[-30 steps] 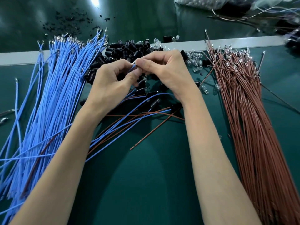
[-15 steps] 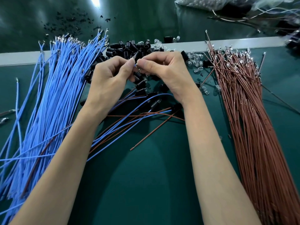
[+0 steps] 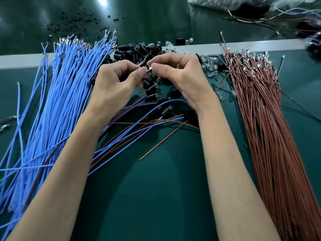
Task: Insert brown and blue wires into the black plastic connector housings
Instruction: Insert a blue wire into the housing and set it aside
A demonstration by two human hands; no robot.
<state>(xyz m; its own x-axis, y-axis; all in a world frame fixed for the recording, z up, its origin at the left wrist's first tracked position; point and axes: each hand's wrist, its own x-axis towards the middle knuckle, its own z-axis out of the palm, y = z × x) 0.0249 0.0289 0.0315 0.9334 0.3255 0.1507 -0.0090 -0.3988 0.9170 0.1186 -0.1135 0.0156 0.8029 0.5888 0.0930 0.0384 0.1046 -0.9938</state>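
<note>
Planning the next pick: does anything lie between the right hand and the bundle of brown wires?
Mainly small clear plastic bulbs, scattered on the green mat between the right hand and the bundle of brown wires; they lie low, probably no obstacle.

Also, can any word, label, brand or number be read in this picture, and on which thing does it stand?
None: no readable text. The blue wires, brown wires, black housings and green table carry no visible print; the plastic bag at the far edge is too blurred to tell.

Brown wires (image 3: pixel 278 153) run off the lower edge
</note>
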